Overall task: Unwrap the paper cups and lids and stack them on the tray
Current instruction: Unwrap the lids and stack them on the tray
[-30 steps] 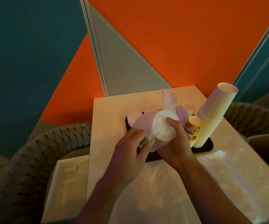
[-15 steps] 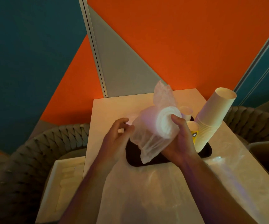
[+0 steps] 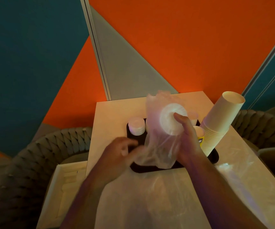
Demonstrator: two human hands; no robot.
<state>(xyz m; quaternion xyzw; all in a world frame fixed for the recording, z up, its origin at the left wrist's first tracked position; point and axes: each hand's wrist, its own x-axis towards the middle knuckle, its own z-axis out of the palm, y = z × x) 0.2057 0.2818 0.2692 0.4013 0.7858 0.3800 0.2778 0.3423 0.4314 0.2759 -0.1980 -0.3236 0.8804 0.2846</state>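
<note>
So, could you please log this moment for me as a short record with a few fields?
right hand: right hand grips a wrapped stack of lids, held up over the tray
left hand: left hand, blurred, at the loose end of the plastic wrap; grip unclear
wrap state: still around the lids
on tray: a short unwrapped lid stack at its left end, a tall leaning cup stack at its right end
surface: pale table
</note>
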